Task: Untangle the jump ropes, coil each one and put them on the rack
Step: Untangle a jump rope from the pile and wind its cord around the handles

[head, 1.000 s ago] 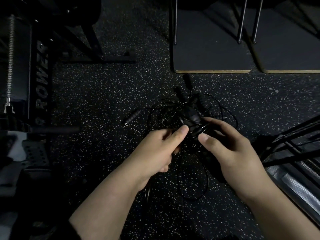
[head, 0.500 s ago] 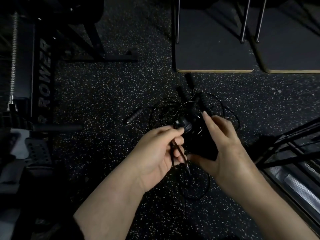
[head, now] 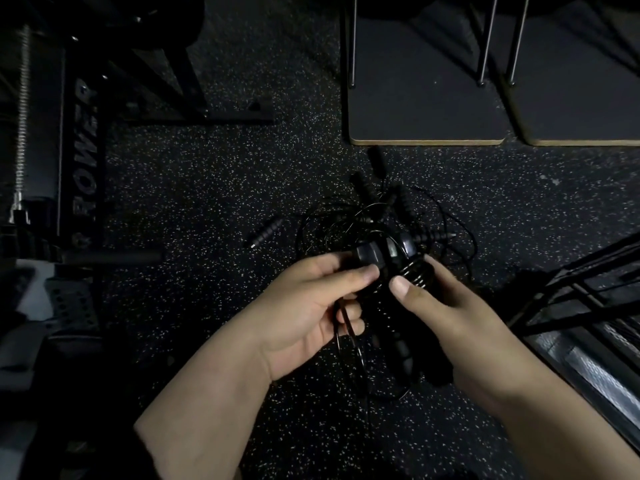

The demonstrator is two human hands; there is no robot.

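— What do you have at the left edge?

— A black frame (head: 83, 147) with white letters; I read "POWER", the first letter dim. Open speckled rubber floor (head: 214, 188) lies between it and a loose ribbed handle (head: 266, 232).

— And the ropes?

— I see the tangle of jump ropes (head: 377, 220), thin black cords and ribbed handles, on the floor at centre. My left hand (head: 304, 313) has its grip pinched on a cord. My right hand (head: 446, 317) holds a glossy handle wound with cord.

— Further right?

— Two dark boards (head: 426, 109) with pale edges beyond, and a black metal rack (head: 585, 292) at the right edge.
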